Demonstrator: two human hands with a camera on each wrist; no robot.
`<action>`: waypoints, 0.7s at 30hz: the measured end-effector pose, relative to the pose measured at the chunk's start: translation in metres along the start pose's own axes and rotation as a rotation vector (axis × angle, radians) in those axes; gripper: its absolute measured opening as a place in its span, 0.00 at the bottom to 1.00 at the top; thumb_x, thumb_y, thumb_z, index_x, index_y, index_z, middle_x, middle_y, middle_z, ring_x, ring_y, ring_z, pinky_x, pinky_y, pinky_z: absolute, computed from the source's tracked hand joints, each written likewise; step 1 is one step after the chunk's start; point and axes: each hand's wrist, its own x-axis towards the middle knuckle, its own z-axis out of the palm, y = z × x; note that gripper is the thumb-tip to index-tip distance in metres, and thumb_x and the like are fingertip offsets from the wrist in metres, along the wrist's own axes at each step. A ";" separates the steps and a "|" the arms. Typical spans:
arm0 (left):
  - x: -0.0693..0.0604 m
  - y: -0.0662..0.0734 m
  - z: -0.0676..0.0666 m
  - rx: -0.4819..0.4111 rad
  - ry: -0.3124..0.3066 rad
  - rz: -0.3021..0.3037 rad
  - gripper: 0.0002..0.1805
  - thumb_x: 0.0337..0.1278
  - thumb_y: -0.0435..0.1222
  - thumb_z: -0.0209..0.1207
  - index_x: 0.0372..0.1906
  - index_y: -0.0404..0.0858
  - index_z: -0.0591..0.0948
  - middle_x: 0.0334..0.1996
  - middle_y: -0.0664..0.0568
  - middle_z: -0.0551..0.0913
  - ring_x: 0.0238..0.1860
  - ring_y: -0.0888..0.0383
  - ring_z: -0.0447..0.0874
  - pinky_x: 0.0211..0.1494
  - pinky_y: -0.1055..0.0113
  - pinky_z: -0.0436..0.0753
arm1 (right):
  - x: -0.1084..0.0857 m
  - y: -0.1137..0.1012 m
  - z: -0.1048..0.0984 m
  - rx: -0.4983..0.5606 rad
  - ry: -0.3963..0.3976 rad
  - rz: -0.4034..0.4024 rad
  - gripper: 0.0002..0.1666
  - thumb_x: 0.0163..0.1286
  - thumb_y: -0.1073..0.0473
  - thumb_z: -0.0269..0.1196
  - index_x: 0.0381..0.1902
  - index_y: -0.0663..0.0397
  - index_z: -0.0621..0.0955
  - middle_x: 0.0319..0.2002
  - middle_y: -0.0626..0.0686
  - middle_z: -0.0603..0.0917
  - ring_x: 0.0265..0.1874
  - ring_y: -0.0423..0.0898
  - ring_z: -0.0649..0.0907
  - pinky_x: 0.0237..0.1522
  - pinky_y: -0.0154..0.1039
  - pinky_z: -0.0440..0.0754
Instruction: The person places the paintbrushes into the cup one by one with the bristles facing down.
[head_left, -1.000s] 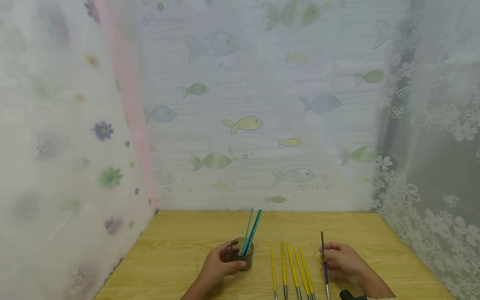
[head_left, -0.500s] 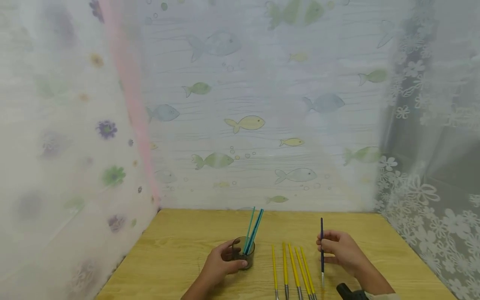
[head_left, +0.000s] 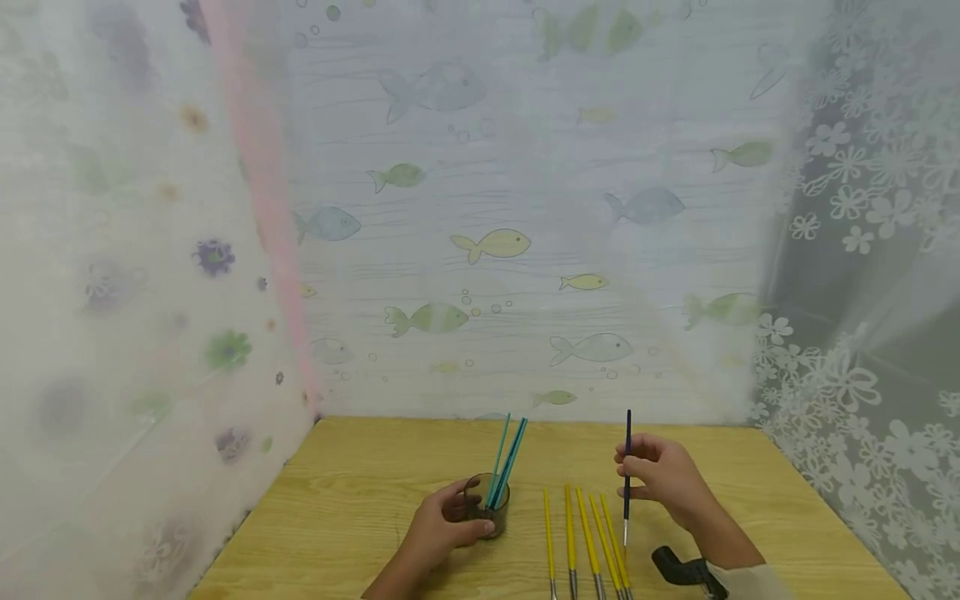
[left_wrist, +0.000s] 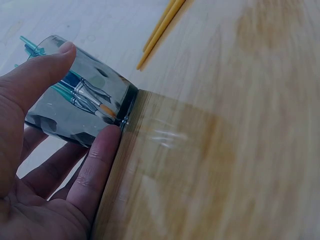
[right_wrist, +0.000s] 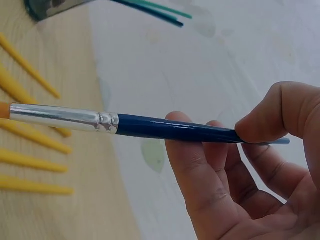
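A smoky see-through glass [head_left: 495, 523] stands on the table, and my left hand [head_left: 442, 527] grips it with thumb and fingers on either side. Inside the glass lean several teal and blue paintbrushes [left_wrist: 75, 92], bristles down, their handles [head_left: 513, 454] poking out above the rim. My right hand [head_left: 663, 479] pinches a dark blue paintbrush [right_wrist: 165, 128] by its handle, held upright with the bristles down, to the right of the yellow brushes. In the right wrist view the brush shows a silver ferrule [right_wrist: 60, 117] and orange-brown bristles.
Several yellow-handled paintbrushes [head_left: 587, 542] lie side by side on the wooden table [head_left: 360, 458] between my hands, bristle ends toward me. A fish-patterned curtain [head_left: 487, 292] hangs behind the table; others hang left and right. A black strap piece [head_left: 678, 568] sits at my right wrist.
My right hand has risen and shifted left, carrying the blue paintbrush up and toward the yellow brushes. The left hand and the glass have stayed in place.
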 end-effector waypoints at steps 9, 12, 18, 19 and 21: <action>-0.011 0.004 0.008 0.002 0.011 0.006 0.43 0.55 0.44 0.77 0.76 0.45 0.72 0.64 0.38 0.80 0.61 0.42 0.83 0.47 0.54 0.91 | 0.003 -0.016 0.012 0.024 0.001 -0.071 0.17 0.78 0.64 0.60 0.59 0.67 0.77 0.48 0.57 0.82 0.46 0.50 0.84 0.48 0.54 0.91; -0.011 0.004 0.008 0.002 0.010 0.007 0.43 0.55 0.44 0.77 0.76 0.44 0.72 0.64 0.38 0.80 0.61 0.42 0.83 0.47 0.54 0.91 | 0.004 -0.022 0.017 0.032 -0.003 -0.082 0.18 0.78 0.62 0.61 0.60 0.65 0.78 0.48 0.56 0.83 0.47 0.49 0.85 0.48 0.53 0.91; -0.012 0.005 0.008 0.005 0.011 0.005 0.43 0.55 0.44 0.77 0.75 0.45 0.73 0.64 0.39 0.80 0.61 0.42 0.83 0.48 0.54 0.91 | 0.006 -0.034 0.028 0.054 0.011 -0.121 0.20 0.76 0.60 0.65 0.61 0.63 0.80 0.50 0.56 0.85 0.49 0.49 0.88 0.50 0.55 0.89; -0.012 0.006 0.007 0.012 0.014 0.007 0.43 0.55 0.44 0.77 0.75 0.45 0.73 0.64 0.39 0.80 0.61 0.42 0.83 0.48 0.54 0.91 | 0.006 -0.035 0.030 0.058 0.016 -0.127 0.20 0.76 0.60 0.65 0.61 0.63 0.80 0.50 0.56 0.85 0.49 0.49 0.89 0.51 0.54 0.89; -0.012 0.006 0.007 0.027 0.018 0.011 0.43 0.54 0.45 0.77 0.75 0.45 0.73 0.64 0.39 0.81 0.62 0.41 0.83 0.50 0.54 0.91 | 0.006 -0.038 0.035 0.065 0.025 -0.138 0.20 0.75 0.61 0.66 0.62 0.63 0.81 0.51 0.58 0.85 0.49 0.51 0.89 0.51 0.53 0.90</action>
